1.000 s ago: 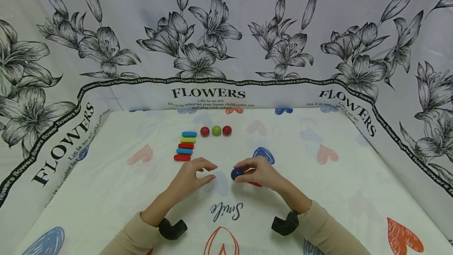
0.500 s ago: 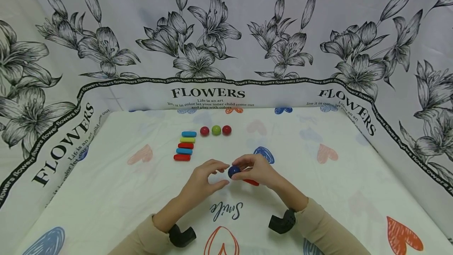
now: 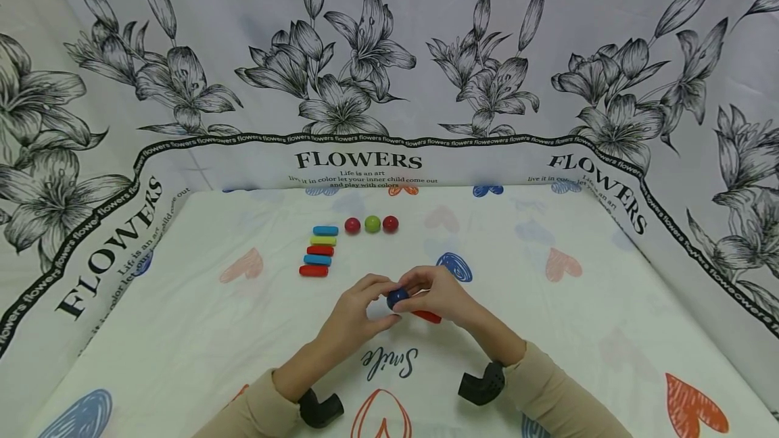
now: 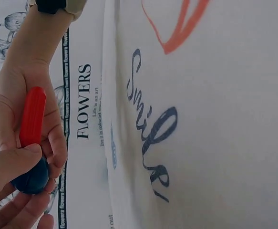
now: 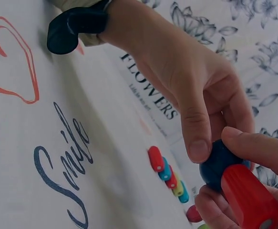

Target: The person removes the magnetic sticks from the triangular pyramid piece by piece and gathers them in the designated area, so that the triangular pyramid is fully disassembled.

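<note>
In the head view both hands meet over the middle of the table around a dark blue ball (image 3: 397,299). My right hand (image 3: 447,296) pinches the ball with thumb and fingertips. A red rod (image 5: 251,198) runs from the ball back along the right palm, its near end against the ball. My left hand (image 3: 359,313) curves round the ball's other side. In the left wrist view its thumb (image 4: 22,162) lies at the ball, with fingers (image 4: 22,210) beneath. How firmly the left fingers press is partly hidden.
Beyond the hands, several short rods (image 3: 320,251) in red, blue and yellow lie stacked in a column. To their right a red ball (image 3: 352,225), a green ball (image 3: 372,224) and another red ball (image 3: 391,224) form a row. A printed white cloth (image 3: 517,330) covers the table.
My left hand has moved right, from apart to around the blue ball. The right hand has brought the ball and red rod slightly left. The other rods and balls have stayed put.
</note>
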A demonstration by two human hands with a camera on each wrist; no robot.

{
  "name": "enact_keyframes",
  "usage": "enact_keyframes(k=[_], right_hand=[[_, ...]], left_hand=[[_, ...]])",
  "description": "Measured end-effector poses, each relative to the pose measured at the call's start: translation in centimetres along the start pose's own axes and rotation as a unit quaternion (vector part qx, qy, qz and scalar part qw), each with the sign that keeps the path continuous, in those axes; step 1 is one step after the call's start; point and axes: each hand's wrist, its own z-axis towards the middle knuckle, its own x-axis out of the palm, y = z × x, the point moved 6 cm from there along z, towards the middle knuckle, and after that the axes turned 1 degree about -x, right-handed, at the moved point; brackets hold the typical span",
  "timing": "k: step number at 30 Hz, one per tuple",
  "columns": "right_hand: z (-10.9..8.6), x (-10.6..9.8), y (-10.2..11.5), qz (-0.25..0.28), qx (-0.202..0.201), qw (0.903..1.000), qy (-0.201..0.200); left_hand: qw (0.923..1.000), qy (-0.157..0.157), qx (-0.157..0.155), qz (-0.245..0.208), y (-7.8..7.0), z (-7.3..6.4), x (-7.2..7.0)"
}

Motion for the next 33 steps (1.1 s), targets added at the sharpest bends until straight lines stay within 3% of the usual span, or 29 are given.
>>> enact_keyframes(k=[16,26,33], right_hand=[[-0.4,-0.2,-0.5,0.016,-0.02,0.9995,0.018],[-0.7,-0.5,-1.1,0.008,-0.007,0.9998,0.015],[-0.9,-0.7,-1.4,0.032,0.0,0.9993,0.019]], left_hand=[[0.9995,-0.029,0.009,-0.002,-0.3,0.2,-0.3],[0.9991,-0.041,-0.013,0.007,0.4,0.4,-0.7],[0.9981,-0.051,-0.034,0.01,0.7,0.4,-1.0]])
